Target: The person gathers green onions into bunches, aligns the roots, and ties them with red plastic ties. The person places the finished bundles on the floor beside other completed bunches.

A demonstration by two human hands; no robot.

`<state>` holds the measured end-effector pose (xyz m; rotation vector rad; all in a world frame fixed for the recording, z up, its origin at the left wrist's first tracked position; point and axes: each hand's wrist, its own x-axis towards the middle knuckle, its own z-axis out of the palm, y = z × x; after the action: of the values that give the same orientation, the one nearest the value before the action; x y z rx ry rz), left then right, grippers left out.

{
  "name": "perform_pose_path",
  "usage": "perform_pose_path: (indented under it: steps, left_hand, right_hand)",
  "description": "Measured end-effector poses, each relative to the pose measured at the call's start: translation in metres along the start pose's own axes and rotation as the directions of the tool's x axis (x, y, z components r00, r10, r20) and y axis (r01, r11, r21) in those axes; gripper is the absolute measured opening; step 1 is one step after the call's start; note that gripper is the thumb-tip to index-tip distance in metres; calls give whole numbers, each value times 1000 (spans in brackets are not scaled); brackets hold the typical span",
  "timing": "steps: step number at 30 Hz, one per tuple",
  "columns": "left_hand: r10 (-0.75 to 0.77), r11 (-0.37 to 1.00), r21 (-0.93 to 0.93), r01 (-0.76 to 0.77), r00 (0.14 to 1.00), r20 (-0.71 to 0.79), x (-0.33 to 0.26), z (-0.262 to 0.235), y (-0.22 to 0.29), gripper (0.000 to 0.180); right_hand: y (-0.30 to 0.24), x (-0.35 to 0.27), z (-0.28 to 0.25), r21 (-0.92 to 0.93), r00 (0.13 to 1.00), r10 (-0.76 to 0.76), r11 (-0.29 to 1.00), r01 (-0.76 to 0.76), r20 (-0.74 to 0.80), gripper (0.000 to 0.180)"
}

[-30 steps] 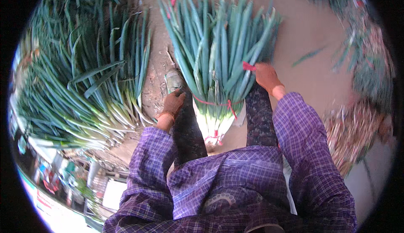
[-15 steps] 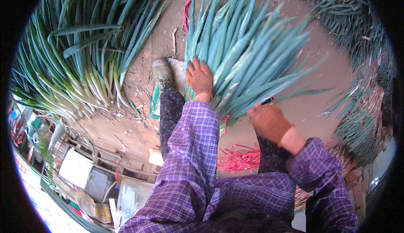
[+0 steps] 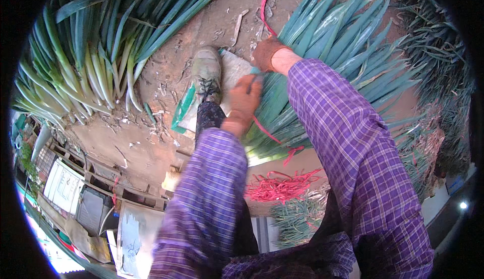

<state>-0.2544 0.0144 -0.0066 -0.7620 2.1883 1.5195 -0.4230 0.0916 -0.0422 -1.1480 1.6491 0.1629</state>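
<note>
My left hand (image 3: 244,99), in an orange-brown work glove, is at the left edge of a large fanned bundle of green onions (image 3: 335,42). Its fingers are curled; what they hold, if anything, is hidden. Just beyond it, my right hand (image 3: 270,54), gloved alike, is closed against the same edge, its arm crossing over the leaves. A red tie strip (image 3: 264,7) runs along the ground to this hand, but its grip is hidden. Another red tie (image 3: 267,131) crosses the bundle's lower part, with loose ends (image 3: 292,154) at its right.
A tangle of red strips (image 3: 282,184) lies near my legs. My left shoe (image 3: 206,72) rests by a pale, green-edged sheet (image 3: 232,72). Loose green onions (image 3: 96,72) are heaped at the left, more bundles (image 3: 433,52) along the right. Crates and panels (image 3: 96,203) stand lower left.
My right hand has swung from the bundle's near right side across to its left edge. A dark object by its fingers no longer shows. The left hand's spread fingers have curled.
</note>
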Motion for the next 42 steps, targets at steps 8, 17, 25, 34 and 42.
perform_pose_path:
  steps: [8, 17, 25, 34, 42]
  left_hand:
    - [240, 479, 759, -441, 897, 370, 105, -28, 43, 55]
    - [255, 67, 839, -539, 823, 508, 216, 3, 23, 31]
    - [4, -141, 844, -517, 853, 523, 211, -55, 79, 16]
    - [-611, 714, 677, 178, 630, 480, 83, -127, 111, 29]
    - [-584, 574, -240, 783, 597, 549, -46, -79, 179, 20]
  right_hand:
    - [46, -18, -29, 2, 969, 229, 973, -230, 89, 40]
    - [45, -72, 8, 99, 960, 244, 968, -232, -135, 35]
    - [52, -55, 7, 186, 959, 279, 946, -265, -56, 28]
    - [35, -77, -14, 188, 815, 263, 963, -191, -517, 20]
    - [-100, -196, 11, 999, 851, 524, 36, 28, -43, 34]
